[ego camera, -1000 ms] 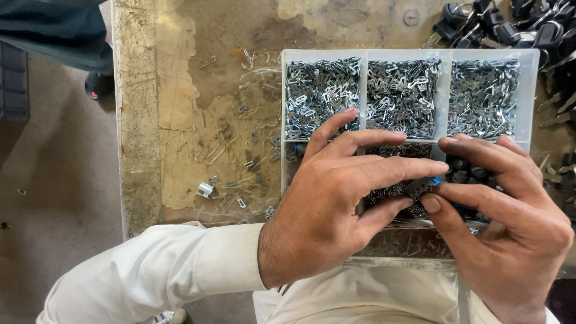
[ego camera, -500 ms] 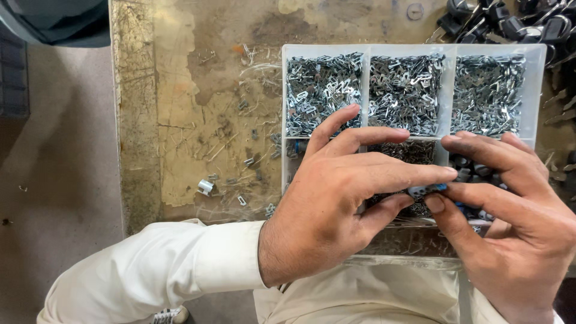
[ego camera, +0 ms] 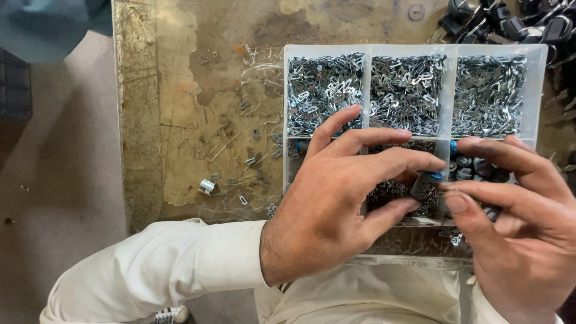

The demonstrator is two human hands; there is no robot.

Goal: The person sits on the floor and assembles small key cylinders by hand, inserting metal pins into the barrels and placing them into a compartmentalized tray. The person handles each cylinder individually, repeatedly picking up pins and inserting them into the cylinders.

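My left hand and my right hand meet over the near row of a clear compartment box. Between their fingertips they pinch a small dark cylindrical part with a blue end. The box's far row holds three compartments heaped with small silver metal clips. Under my hands, the near compartments hold more small metal pieces and dark round parts, mostly hidden by my fingers.
The box sits on a worn, stained workbench with loose clips and a small silver part scattered left of it. Black handled parts lie piled at the far right. The bench's left edge drops to the floor.
My fingers have shifted slightly around the small part, with the right hand's fingers closing in on it. The hands stay over the same compartments.
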